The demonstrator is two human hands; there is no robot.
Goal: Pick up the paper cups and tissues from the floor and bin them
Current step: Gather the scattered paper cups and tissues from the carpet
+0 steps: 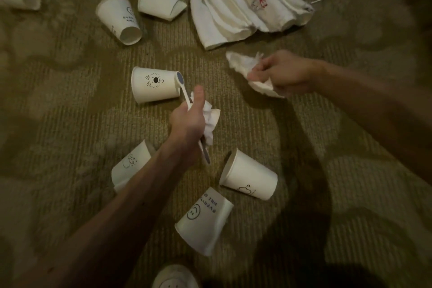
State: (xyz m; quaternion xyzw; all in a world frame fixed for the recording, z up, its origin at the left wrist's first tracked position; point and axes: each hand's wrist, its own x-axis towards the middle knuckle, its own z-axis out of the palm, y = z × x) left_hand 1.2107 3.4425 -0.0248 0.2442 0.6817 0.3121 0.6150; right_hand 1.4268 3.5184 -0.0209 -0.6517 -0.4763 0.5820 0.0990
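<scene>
Paper cups (154, 84) lie tipped across the carpet (70, 105); left hand (189, 119) curls round a tissue wad (212, 119) and plastic stick (184, 93), right hand (285, 75) grips a second tissue (242, 64); both full, best bin these before reaching for cups

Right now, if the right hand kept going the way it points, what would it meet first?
Probably the base of the bear-faced cup, across bare carpet; the right hand grips a tissue. Height above the floor is unclear.
</scene>
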